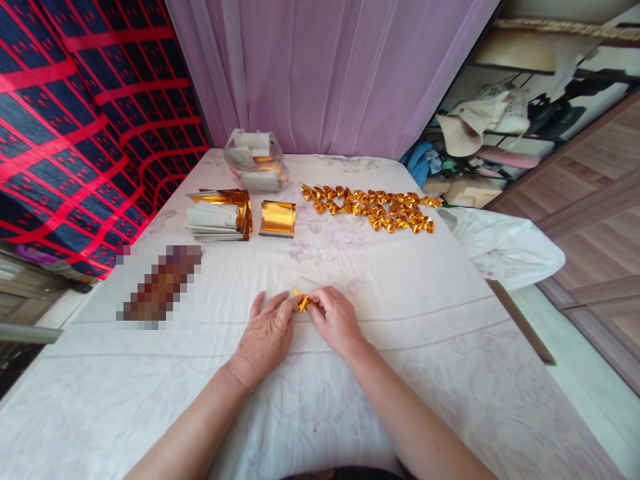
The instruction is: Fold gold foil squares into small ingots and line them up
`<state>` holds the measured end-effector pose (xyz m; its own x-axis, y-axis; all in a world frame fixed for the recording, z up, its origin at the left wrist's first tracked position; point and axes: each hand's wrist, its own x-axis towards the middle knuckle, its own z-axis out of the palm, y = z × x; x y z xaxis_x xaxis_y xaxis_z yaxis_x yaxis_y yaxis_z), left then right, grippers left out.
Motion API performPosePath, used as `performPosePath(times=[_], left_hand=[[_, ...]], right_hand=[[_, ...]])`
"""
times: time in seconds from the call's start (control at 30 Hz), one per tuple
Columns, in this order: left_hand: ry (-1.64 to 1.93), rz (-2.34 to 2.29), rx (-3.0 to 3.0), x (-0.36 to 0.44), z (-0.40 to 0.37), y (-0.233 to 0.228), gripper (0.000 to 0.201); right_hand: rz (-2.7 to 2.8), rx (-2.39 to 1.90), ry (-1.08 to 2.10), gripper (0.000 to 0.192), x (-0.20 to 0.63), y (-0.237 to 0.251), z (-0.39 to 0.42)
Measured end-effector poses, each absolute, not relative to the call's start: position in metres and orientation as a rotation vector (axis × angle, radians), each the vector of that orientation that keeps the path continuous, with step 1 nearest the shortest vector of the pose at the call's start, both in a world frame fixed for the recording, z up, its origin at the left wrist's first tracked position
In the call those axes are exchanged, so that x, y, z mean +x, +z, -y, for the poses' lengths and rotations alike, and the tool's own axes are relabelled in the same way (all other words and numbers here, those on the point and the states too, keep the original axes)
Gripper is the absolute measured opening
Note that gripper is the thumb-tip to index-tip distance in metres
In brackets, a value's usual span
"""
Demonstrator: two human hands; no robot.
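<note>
My left hand (265, 333) and my right hand (336, 319) meet at the middle of the table, both pinching one small piece of gold foil paper (302, 300) that is partly folded, its white back showing above the fingers. Further off lies a pile of several folded gold foil pieces (373, 208). To the left of it lie a small stack of flat gold sheets (278, 219) and a larger stack of gold and white sheets (220, 215).
A white floral cloth (400, 320) covers the table. A clear plastic bag of more sheets (256, 161) stands at the far edge by the purple curtain (325, 73). A blurred object (160, 285) lies at the left. The table's right edge drops to the floor.
</note>
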<state>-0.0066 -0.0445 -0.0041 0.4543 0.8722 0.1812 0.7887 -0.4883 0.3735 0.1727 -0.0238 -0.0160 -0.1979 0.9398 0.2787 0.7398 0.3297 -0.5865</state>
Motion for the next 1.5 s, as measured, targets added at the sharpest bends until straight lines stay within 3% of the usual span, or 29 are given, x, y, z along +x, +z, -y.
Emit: performPosePath(times=[0.63, 0.9, 1.5], left_hand=[[0.560, -1.436, 2.513, -0.007, 0.041, -0.004, 0.039], [0.511, -1.486, 2.572, -0.010, 0.035, -0.005, 0.040], [0.437, -1.418, 2.740, 0.000, 0.025, 0.016, 0.015]], right_hand=[[2.010, -1.414, 0.378, 0.019, 0.170, -0.011, 0.031], [2.040, -1.426, 0.321, 0.013, 0.169, -0.010, 0.032], [2.306, -1.298, 0.206, 0.015, 0.197, -0.002, 0.038]])
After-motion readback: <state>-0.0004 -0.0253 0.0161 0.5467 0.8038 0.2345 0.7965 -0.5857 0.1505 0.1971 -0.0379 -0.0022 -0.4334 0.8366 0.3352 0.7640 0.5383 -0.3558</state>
